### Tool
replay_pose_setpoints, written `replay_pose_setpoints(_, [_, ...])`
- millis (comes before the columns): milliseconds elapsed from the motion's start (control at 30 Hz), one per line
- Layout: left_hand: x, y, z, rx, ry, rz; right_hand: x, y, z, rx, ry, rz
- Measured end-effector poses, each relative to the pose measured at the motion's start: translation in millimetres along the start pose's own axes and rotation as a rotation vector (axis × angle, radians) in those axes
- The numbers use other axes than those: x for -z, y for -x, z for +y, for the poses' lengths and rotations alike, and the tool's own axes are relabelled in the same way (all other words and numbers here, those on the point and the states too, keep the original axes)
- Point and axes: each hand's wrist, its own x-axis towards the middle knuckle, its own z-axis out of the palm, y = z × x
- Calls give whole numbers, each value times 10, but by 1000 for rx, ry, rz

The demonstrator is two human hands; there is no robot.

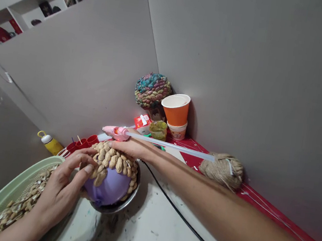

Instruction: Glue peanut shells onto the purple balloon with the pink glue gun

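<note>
A purple balloon (pixel 114 187), its upper part covered with rows of peanut shells (pixel 116 159), rests in a metal bowl (pixel 126 206). My left hand (pixel 67 177) is at the balloon's left side, thumb and fingers closed on a peanut shell (pixel 93 171) against the covered part. Over the far side of the balloon reaches my right hand (pixel 129 144), wrapped round a pink hot glue gun (pixel 118 132). A long translucent glue stick (pixel 172 145) sticks out of the gun's back. The gun hides some of my right fingers, and its nozzle is hard to make out.
At left stands a green basket (pixel 12 178) of loose shells. Behind are red cups (pixel 82 143), a yellow bottle (pixel 52 145), an orange paper cup (pixel 176 114) and a colourful shell-covered ball (pixel 152 89). A twine ball (pixel 222 171) lies right. A black cord (pixel 180 214) crosses the white table (pixel 161 231).
</note>
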Motion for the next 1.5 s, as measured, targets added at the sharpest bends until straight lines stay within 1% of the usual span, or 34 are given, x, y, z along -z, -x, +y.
replay_pose_setpoints(100, [33,24,-65,-5,3,57,14,19,-13,30,57,-13])
replay_pose_setpoints(200, [50,122,-121,-52,-27,181,18,53,-34,0,57,8])
replay_pose_setpoints(233, [47,175,-131,-99,-45,225,16,62,-39,-12,41,8])
replay_pose_setpoints(300, [26,289,-129,-245,-76,281,8,72,-40,-31,17,1])
replay_pose_setpoints(367, [-10,376,-99,-402,-103,283,-3,69,-31,-42,17,-1])
replay_pose_setpoints(400, [-28,397,-76,-451,-131,269,-7,66,-24,-41,14,4])
replay_pose_setpoints(467, [-55,385,-26,-494,-223,260,-12,58,-12,-29,2,6])
replay_pose_setpoints(533, [-64,318,15,-522,-316,270,-13,56,-6,-30,-5,3])
replay_pose_setpoints(633, [-59,191,42,-550,-374,268,-13,65,-16,-37,-9,1])
replay_pose_setpoints(733, [-60,110,42,-493,-387,219,-18,70,-45,-15,-27,10])
replay_pose_setpoints(833, [-69,81,32,-418,-359,172,-20,66,-79,-21,6,21])
replay_pose_setpoints(967, [-72,75,34,-250,-264,111,-8,70,-120,-37,35,22])
replay_pose_setpoints(1067, [-68,63,73,-126,-207,75,8,86,-152,-58,62,17])
replay_pose_setpoints(1167, [-71,33,127,-26,-152,36,17,96,-171,-87,98,13])
replay_pose_setpoints(1233, [-76,7,151,28,-118,-1,12,92,-164,-73,104,14])
replay_pose_setpoints(1300, [-82,-15,160,61,-89,-30,1,82,-143,-49,95,14])
replay_pose_setpoints(1367, [-89,-28,156,69,-64,-30,-10,71,-114,-46,87,10])
replay_pose_setpoints(1500, [-97,-27,149,15,-60,15,-23,55,-71,-44,91,-8])
